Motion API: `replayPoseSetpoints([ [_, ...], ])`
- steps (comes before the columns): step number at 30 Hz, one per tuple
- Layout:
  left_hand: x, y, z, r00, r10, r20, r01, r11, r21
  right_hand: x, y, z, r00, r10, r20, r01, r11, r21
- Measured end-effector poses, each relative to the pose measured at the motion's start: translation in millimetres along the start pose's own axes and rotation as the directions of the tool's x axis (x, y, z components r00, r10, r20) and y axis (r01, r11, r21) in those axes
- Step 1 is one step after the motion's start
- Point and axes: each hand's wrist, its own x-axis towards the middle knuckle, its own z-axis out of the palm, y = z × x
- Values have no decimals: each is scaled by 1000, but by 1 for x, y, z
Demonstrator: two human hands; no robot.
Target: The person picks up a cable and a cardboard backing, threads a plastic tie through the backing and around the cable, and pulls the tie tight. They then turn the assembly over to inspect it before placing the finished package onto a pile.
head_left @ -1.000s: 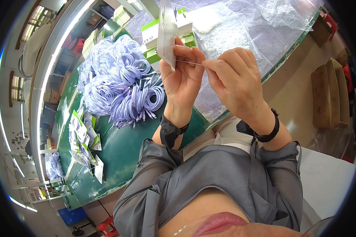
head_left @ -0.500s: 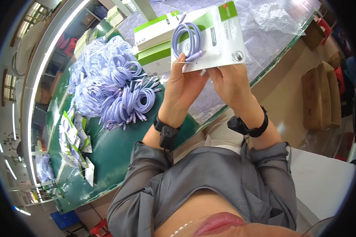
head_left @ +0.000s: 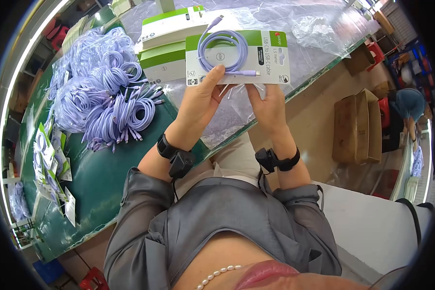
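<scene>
A white and green packaging card (head_left: 273, 67) is held up in front of me, its printed face towards me and its text sideways. On it lies a coiled lilac USB-C cable (head_left: 242, 50). My left hand (head_left: 198, 108) grips the card's lower left edge, thumb pressed on the coil and fingers behind. My right hand (head_left: 269, 108) is closed at the lower right edge, its fingertips hidden behind the card. Thin white tie ends (head_left: 231, 89) stick out below the card, between both hands.
To the left, a big heap of lilac cables (head_left: 89, 92) lies on the green tabletop (head_left: 106, 179), with packed cable cards (head_left: 50, 164) nearer. White-green boxes (head_left: 164, 60) stand behind. Clear plastic (head_left: 314, 29) lies far right. Cardboard boxes (head_left: 355, 128) and another person (head_left: 408, 106) are to the right.
The card has swung from a tilt to nearly level and come lower in view, its printed face now plainer. Both hands have shifted with it. The whole view has turned to the right.
</scene>
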Motion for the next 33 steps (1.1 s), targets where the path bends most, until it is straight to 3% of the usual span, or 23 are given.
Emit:
replayPoseSetpoints([
  [1,0,-1,-1,1000,28,11,-28,1000,14,-2,-1,-4,1000,-17,-16,15,993,-121],
  [2,1,-1,-3,999,34,7,-34,999,9,-5,-5,-9,1000,-23,-9,22,992,-121],
  [5,3,-7,-7,991,133,-3,-131,984,120,-13,-31,-35,979,35,202,15,971,-239],
  [6,2,-11,-7,992,126,-4,-125,986,114,-7,-37,-39,978,42,204,10,969,-246],
  [9,-2,-16,-5,977,213,6,-206,940,273,17,-53,-38,935,-336,114,354,901,-249],
  [10,-4,-15,-4,977,211,10,-206,940,273,19,-52,-37,936,-336,110,353,901,-252],
  [13,-14,-7,0,967,250,47,-234,801,551,24,-47,-34,921,-361,145,389,868,-308],
  [18,-11,-5,-4,973,230,32,-209,808,551,18,-49,-25,943,-316,106,333,909,-249],
  [22,-10,-6,1,968,244,50,-247,909,337,16,-53,-22,958,-285,-27,271,934,-232],
  [25,-12,-5,9,980,201,4,-200,970,141,17,-52,-24,941,-338,-30,322,917,-238],
  [30,-17,-7,10,972,235,-9,-233,967,104,21,-42,-27,841,-541,11,496,763,-414],
  [31,-19,-6,8,938,343,49,-342,891,299,18,-41,-25,843,-538,-7,492,776,-396],
  [33,-24,-6,5,839,498,219,-515,596,616,14,-38,-21,846,-532,-42,484,798,-359],
])
